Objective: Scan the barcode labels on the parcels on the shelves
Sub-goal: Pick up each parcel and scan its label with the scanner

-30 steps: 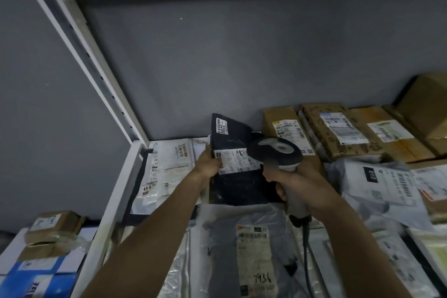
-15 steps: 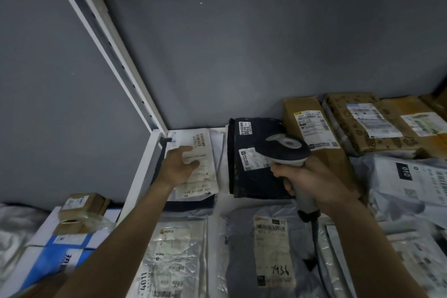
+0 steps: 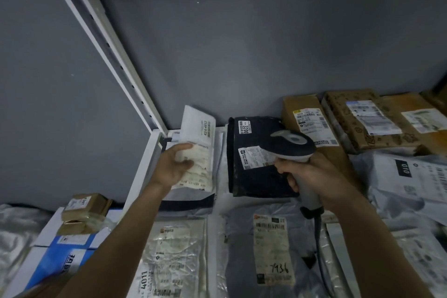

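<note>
The left hand grips and tilts up a white parcel at the shelf's back-left corner while right-hand fingers clasp the scanner; this label and most neighbouring parcels look unscanned.

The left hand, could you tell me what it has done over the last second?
The left hand let go of the dark parcel, moved left to the white parcel, gripped it and tilted its far end up. The right hand kept holding the scanner over the dark parcel.
</note>
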